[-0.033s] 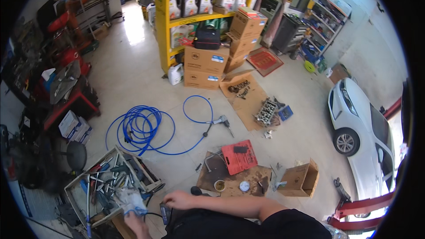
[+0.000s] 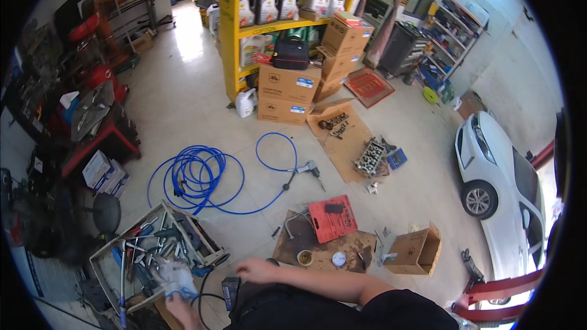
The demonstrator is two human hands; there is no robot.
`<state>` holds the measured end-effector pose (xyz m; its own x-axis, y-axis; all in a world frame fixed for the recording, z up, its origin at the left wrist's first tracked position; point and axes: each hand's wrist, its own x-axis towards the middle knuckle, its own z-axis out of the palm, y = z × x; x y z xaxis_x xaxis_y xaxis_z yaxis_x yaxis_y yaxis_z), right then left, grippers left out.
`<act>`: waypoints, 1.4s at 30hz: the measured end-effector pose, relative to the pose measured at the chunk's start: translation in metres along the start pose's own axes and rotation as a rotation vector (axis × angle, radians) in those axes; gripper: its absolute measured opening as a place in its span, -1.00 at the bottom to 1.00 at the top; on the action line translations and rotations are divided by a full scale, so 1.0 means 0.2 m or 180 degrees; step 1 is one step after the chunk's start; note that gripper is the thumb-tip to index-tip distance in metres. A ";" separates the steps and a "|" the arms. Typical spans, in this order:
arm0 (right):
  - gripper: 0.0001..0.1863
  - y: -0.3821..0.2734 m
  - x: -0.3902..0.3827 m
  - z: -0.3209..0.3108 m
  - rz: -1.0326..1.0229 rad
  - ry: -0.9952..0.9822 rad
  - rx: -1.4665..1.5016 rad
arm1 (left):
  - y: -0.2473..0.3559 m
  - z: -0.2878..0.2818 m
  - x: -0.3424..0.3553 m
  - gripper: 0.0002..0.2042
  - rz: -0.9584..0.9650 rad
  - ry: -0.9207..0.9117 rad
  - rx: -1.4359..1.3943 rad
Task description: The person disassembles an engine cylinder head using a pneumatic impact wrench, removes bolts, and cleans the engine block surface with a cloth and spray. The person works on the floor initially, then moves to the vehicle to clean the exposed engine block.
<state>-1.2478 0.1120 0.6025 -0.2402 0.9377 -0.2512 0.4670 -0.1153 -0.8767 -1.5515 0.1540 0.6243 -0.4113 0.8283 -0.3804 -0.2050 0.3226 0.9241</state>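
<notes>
My left hand [image 2: 178,310] is low on the left, its fingers closed on the edge of a crumpled white and blue bundle [image 2: 175,278], thin like plastic or cloth. The bundle lies over the near side of a wooden-framed tray [image 2: 101,272] full of wrenches, sockets and other hand tools. From the right, my right forearm reaches across my dark clothing. My right hand [image 2: 255,271] hangs above a small dark box [image 2: 230,292], apart from it, with fingers curled in. Anything inside those fingers is too small to make out.
Ahead lie a coiled blue air hose [image 2: 197,174], an air tool [image 2: 313,168], an open red tool case [image 2: 333,219] on stained cardboard and an engine cylinder head [image 2: 370,157]. An open carton [image 2: 411,249], a red lift arm [image 2: 507,293] and a white car [image 2: 492,177] stand right.
My right hand has moved a little up and right, away from the small dark box. My left hand and the bundle have shifted slightly left. The whole view has shifted slightly.
</notes>
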 end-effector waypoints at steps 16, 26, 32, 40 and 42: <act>-0.71 1.61 -0.77 -0.71 0.4044 0.0376 -0.0650 | 0.09 0.00 1.19 -0.66 0.1407 0.0977 0.3108; -0.59 1.72 1.34 -2.26 0.2125 0.1123 -0.0173 | 0.38 2.25 1.76 -0.52 -0.0334 -0.2269 0.2794; -0.65 1.55 2.54 -3.51 0.1722 0.2152 0.0742 | 0.01 2.27 2.03 -0.58 -0.0697 -0.1154 0.2380; -0.79 2.16 3.21 -3.67 0.2334 0.1370 -0.0161 | -0.41 2.63 2.92 -0.76 -0.2774 -0.1384 0.3772; -0.68 2.15 3.34 -3.54 0.2709 0.0772 -0.0854 | -0.37 2.99 3.28 -0.74 -0.0871 -0.1260 0.4119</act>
<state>-0.6052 0.9216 0.3472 0.4450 0.6182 -0.6479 0.5932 -0.7455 -0.3039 -1.2750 0.9480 0.3275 -0.1700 0.6735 -0.7194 0.8156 0.5059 0.2809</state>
